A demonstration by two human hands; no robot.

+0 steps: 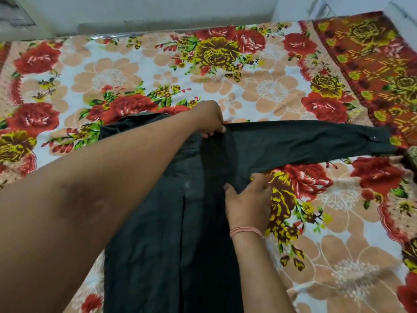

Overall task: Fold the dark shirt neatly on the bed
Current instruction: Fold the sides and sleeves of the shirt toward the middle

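Note:
The dark shirt [171, 233] lies flat on the floral bed, its body running from the collar near the middle down to the bottom edge. One long sleeve [304, 141] stretches out to the right, with a buttoned cuff [374, 138] at its end. My left hand [209, 118] reaches across and pinches the fabric at the shoulder, where the sleeve begins. My right hand [248, 202] grips the shirt's right side edge just below the armpit. A thin pink thread band circles my right wrist. My left forearm hides much of the shirt's left half.
The bedsheet [126, 71] with red and yellow roses covers the whole bed. A darker red floral border [370, 64] runs down the right side. A pale wall [158, 10] stands beyond the far edge of the bed.

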